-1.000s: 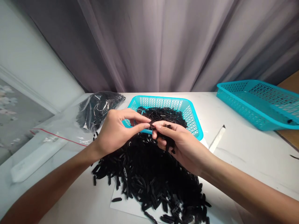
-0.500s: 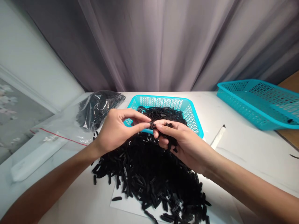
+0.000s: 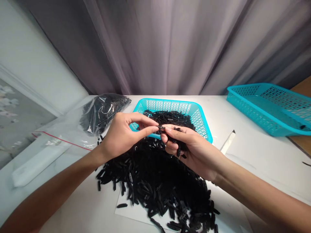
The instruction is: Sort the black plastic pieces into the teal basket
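Note:
Between the fingertips of both hands is a small, narrow black piece [image 3: 161, 127], its exact kind too small to tell. My left hand [image 3: 128, 134] pinches its left end with thumb and forefinger. At its other end, the thumb and forefinger of my right hand [image 3: 191, 142] close on it. Several more black pieces [image 3: 179, 150] are tucked in the curled lower fingers and palm of that hand. Below both hands spreads a big heap of similar black pieces [image 3: 155, 174]. Just behind them stands a turquoise basket [image 3: 206, 127] partly filled with black pieces [image 3: 172, 118].
A clear zip bag [image 3: 102, 110] of black pieces lies at the left, by a long white object [image 3: 36, 165]. Another turquoise basket [image 3: 269, 123] stands at the far right. Nearer is a white, dark-tipped stick [image 3: 228, 141]. White paper [image 3: 132, 213] lies under the heap; a grey curtain [image 3: 155, 48] hangs behind.
The pinched black piece has been raised slightly and sits more level between the fingertips. Both hands have otherwise barely moved. The view has shifted a little.

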